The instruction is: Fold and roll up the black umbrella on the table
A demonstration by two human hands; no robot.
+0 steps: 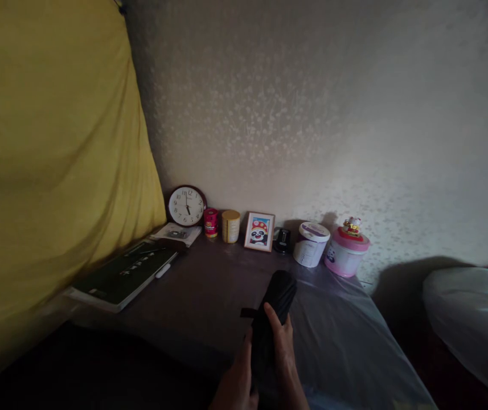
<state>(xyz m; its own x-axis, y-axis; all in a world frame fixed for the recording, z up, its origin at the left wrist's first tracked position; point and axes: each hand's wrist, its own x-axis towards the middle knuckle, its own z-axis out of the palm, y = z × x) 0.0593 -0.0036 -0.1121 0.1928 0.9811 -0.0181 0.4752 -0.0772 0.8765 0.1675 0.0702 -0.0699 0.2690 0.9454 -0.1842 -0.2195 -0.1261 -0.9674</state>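
Observation:
A black folded umbrella [280,290] is held up in front of me over the near part of the table, its thick pleated end pointing toward the wall. From its left side a short dark strap [249,312] sticks out. My right hand [283,344] is closed around the umbrella's right side, with the thumb lying along the top. Lower down, my left hand [239,373] wraps the left side; most of its fingers are in shadow or hidden. The umbrella's near end is too dark to make out.
Along the wall stand a round clock [187,205], a red tub [210,222], a yellow canister [230,226], a framed panda picture [259,232], a small black object [283,241], a white tub [311,245] and a pink tub [346,253]. A dark green book [128,273] lies left, beside a yellow curtain [56,142].

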